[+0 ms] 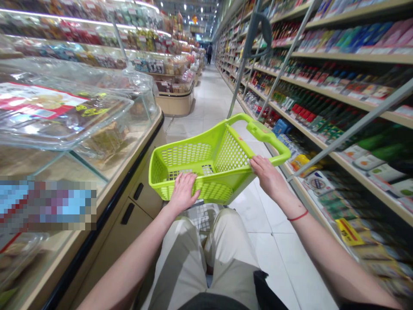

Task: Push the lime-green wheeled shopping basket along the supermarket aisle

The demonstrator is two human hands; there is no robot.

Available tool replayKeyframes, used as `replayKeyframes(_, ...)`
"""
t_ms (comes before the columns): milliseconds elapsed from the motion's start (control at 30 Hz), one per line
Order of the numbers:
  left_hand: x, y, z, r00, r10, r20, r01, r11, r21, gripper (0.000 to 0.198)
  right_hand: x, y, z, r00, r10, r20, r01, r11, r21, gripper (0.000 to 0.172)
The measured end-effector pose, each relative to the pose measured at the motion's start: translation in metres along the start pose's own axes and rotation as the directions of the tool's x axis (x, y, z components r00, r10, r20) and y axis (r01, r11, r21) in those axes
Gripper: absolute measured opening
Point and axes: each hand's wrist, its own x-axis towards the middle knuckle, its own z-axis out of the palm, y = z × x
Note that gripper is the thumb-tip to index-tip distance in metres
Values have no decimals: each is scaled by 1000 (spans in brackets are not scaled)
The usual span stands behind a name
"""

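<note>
A lime-green plastic shopping basket (206, 161) sits in front of me, tilted, empty inside, its handle arching to the right. My left hand (183, 191) grips the basket's near rim with the fingers curled over it. My right hand (267, 174) holds the right rim next to the handle, fingers wrapped round the edge. A red string circles my right wrist. My beige trousers show below the basket.
A glass-topped food counter (80, 129) with clear lids runs along the left. Shelves (338, 94) packed with packaged goods line the right, crossed by grey metal bars. A white tiled aisle (209, 99) stretches ahead, with a person far down it.
</note>
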Motion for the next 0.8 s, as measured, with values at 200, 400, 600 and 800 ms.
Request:
replayKeyframes(200, 0, 1, -1, 1000, 2, 15, -2, 1000, 9, 52, 5, -57, 31, 997, 29, -76, -26, 999, 33, 49)
replayKeyframes(400, 0, 1, -1, 1000, 9, 18, -9, 1000, 7, 52, 25, -121, 60, 1000, -21, -21, 23, 997, 78, 50)
replayKeyframes(600, -1, 1, -1, 1000, 6, 14, -6, 1000, 9, 51, 19, -107, 53, 998, -63, -25, 66, 990, 124, 54)
replayKeyframes(800, -1, 1, -1, 1000, -1, 20, 1, 1000, -5, 50, 0, -39, 16, 1000, -12, -16, 13, 999, 41, 59)
